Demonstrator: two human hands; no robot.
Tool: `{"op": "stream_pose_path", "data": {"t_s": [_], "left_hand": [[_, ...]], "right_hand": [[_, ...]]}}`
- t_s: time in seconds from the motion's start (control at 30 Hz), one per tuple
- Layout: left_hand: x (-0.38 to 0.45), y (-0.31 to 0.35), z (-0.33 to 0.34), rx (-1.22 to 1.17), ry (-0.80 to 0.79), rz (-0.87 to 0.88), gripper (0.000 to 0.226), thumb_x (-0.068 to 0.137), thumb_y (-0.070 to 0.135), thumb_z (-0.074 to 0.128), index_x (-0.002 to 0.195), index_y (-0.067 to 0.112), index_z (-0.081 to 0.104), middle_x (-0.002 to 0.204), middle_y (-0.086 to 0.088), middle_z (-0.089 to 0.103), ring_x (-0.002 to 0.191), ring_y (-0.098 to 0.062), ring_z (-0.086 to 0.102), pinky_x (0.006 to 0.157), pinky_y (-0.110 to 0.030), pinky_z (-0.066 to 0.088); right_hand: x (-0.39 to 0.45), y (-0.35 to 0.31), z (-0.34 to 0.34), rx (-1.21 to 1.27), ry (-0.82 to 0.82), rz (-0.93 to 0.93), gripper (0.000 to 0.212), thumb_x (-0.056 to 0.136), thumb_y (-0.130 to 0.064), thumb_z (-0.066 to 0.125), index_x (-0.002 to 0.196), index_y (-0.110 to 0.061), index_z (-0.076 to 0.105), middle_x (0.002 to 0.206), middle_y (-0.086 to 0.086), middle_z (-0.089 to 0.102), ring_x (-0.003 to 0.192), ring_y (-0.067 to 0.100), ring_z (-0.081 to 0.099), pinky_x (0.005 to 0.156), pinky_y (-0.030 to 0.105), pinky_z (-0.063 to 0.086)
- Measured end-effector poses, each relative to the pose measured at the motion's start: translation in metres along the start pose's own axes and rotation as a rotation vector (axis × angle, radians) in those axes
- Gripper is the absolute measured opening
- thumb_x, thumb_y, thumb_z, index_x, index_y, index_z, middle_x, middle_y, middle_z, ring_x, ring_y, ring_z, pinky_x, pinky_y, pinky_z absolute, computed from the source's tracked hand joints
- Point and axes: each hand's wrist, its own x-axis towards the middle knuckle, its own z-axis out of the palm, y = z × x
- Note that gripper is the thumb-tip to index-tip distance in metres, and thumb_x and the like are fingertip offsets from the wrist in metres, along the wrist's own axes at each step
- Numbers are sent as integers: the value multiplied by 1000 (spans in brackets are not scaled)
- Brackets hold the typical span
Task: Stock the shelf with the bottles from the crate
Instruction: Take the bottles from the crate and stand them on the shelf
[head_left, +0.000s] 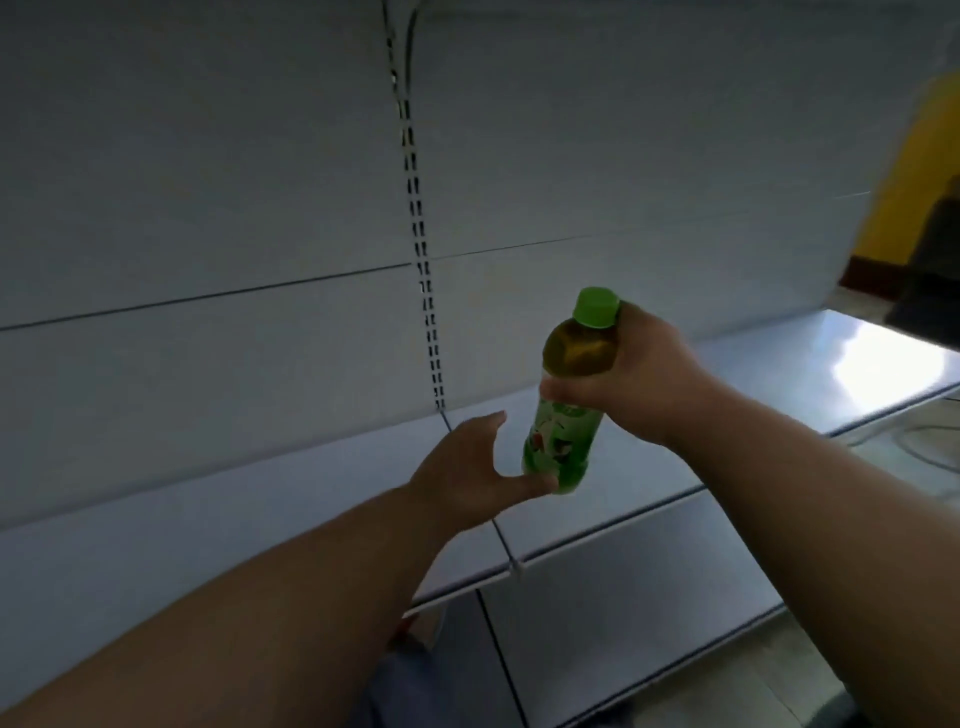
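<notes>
One bottle (569, 395) sits near the centre of the frame, slightly right: a small plastic one with a bright green cap, amber-brown liquid showing at its shoulder and a light green label with red and white pictures wrapped around the lower body. It leans a little, cap tipped toward the upper right, and is held in the air above the white shelf (675, 457) that runs across the middle of the frame.

The right hand (644, 374) comes in from the lower right and is clamped around the bottle's shoulder and neck, fingers curled behind the cap, thumb across the top edge of the label. The left hand (467, 467) reaches in from the lower left with its fingers spread apart; its thumb tip touches the bottle's bottom edge while the other fingers stand clear to the left of the label.

Behind both, the pale back panel (208, 208) fills the upper frame, split by a slotted upright (421, 249).
</notes>
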Motion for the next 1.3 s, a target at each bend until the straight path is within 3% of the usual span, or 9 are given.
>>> {"op": "stream_pose_path", "data": {"t_s": [0.1, 0.23, 0.4, 0.53, 0.67, 0.83, 1.03, 1.3], "left_hand": [[17, -22, 11, 22, 20, -120, 113, 72, 73, 68, 158, 23, 15, 164, 1, 18, 149, -16, 19, 116, -28, 17], [43, -42, 26, 16, 72, -265, 116, 70, 75, 68, 158, 22, 13, 165, -1, 16, 150, -19, 17, 119, -33, 18], [68, -60, 49, 106, 87, -389, 132, 63, 90, 52, 159, 16, -1, 167, -7, -4, 152, -22, -8, 123, -39, 5], [69, -64, 63, 337, 67, -347, 124, 75, 90, 33, 156, 7, -11, 165, -10, -14, 151, -23, -16, 123, -41, -4], [67, -65, 69, 404, 78, -319, 121, 77, 90, 24, 155, 5, -11, 165, -11, -16, 150, -24, -18, 123, -43, -4], [69, -67, 71, 411, 88, -315, 119, 76, 91, 23, 156, 9, -12, 165, -9, -16, 150, -21, -19, 122, -42, -6], [70, -67, 71, 401, 126, -329, 122, 74, 90, 29, 156, 8, -11, 166, -9, -12, 151, -20, -15, 122, -41, -5], [73, -68, 72, 422, 84, -350, 122, 75, 90, 26, 154, 7, -17, 164, -9, -19, 150, -20, -18, 122, -41, -6]], "right_hand": [[35, 14, 26, -25, -74, -39, 52, 65, -37, 90, 105, -30, 58, 98, -10, 66, 92, 9, 63, 80, 31, 53], [74, 28, 49, -58, -128, -81, 57, 64, -41, 91, 109, -28, 58, 95, -13, 63, 88, 7, 59, 74, 27, 49], [100, 45, 70, -36, -189, -81, 63, 66, -39, 90, 116, -26, 55, 99, -12, 61, 93, 11, 59, 78, 29, 50], [100, 57, 81, 8, -146, -14, 69, 69, -41, 88, 121, -26, 45, 104, -8, 58, 94, 14, 59, 81, 35, 54], [90, 82, 100, -110, -99, 25, 68, 68, -39, 88, 121, -19, 51, 112, -3, 56, 103, 19, 59, 89, 41, 55], [104, 91, 119, -120, -61, 11, 58, 72, -41, 85, 115, -17, 55, 109, -3, 59, 96, 17, 61, 82, 36, 56], [144, 90, 136, -186, -88, -38, 42, 82, -37, 78, 109, -12, 56, 98, -3, 56, 86, 15, 54, 71, 27, 40], [178, 91, 147, -214, -126, -19, 46, 81, -37, 79, 112, -12, 56, 110, 6, 64, 97, 21, 60, 80, 34, 49]]}}
